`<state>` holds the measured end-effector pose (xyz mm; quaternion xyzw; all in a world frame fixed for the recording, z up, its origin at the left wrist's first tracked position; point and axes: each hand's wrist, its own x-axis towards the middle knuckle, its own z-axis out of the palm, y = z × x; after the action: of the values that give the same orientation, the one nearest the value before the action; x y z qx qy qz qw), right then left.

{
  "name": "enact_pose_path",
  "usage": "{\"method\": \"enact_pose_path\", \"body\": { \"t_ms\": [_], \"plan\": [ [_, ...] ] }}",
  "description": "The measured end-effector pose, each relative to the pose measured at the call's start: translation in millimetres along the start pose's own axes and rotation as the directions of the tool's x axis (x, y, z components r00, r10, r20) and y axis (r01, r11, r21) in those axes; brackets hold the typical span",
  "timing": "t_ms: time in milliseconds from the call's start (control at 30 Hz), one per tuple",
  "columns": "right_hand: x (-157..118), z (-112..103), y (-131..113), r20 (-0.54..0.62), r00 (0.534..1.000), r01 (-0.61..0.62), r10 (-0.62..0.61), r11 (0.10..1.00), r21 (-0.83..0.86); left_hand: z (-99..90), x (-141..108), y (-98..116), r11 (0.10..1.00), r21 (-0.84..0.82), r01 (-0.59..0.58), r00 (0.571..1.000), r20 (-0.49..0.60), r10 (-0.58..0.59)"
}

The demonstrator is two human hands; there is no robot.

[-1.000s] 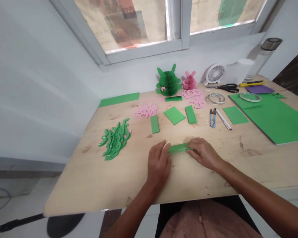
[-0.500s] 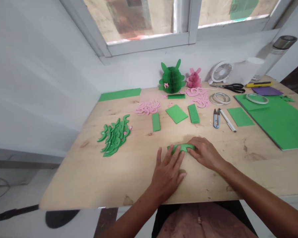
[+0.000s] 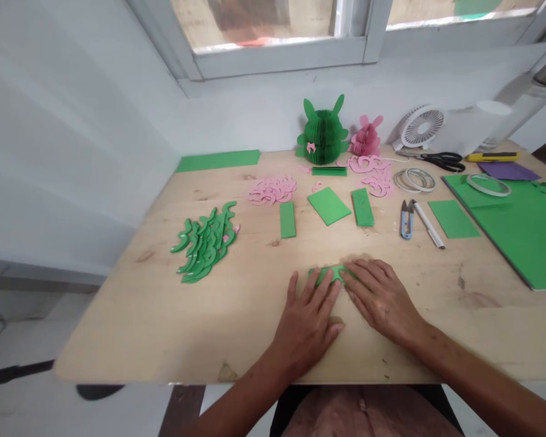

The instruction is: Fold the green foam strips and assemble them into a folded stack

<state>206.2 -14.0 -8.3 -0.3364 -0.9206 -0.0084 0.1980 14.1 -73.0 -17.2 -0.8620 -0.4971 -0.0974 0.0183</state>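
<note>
A small folded piece of green paper [image 3: 331, 273] lies on the wooden table close to my body. The fingertips of my left hand [image 3: 307, 321] press on its left part, fingers spread and flat. On its right end rest the fingers of my right hand [image 3: 378, 297], stretched out and lying flat, partly hiding it. Just beyond are a narrow green strip [image 3: 287, 220], a green paper rectangle [image 3: 329, 206] and a folded green piece with pencil-like lines [image 3: 363, 207].
A pile of green paper curves [image 3: 207, 243] lies left, with pink cutouts [image 3: 273, 190] behind. Blue thread snips [image 3: 406, 220], a white pen [image 3: 428, 224], tape rolls [image 3: 414, 180], scissors [image 3: 441, 160] and green sheets [image 3: 528, 230] are at right. A green honeycomb paper figure [image 3: 323, 136] stands at the back.
My right hand has gone from gripping the paper's right end to lying flat on it, fingers extended. My left hand stays pressed on the paper. The view has shifted slightly.
</note>
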Motion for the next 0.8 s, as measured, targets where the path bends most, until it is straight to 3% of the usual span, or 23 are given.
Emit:
{"method": "enact_pose_path", "body": {
  "t_ms": [300,800],
  "plan": [
    [-2.6,3.2,-0.6,0.016,0.999,-0.028,0.028,1.0,-0.002,4.5,-5.7,1.2,0.999,-0.038,0.033,0.993,-0.111,-0.036],
    [-1.7,5.3,0.3,0.005,0.999,-0.04,0.04,0.999,0.002,2.2,-3.2,0.5,0.995,-0.081,0.064,0.998,-0.017,-0.065]
  ]
}}
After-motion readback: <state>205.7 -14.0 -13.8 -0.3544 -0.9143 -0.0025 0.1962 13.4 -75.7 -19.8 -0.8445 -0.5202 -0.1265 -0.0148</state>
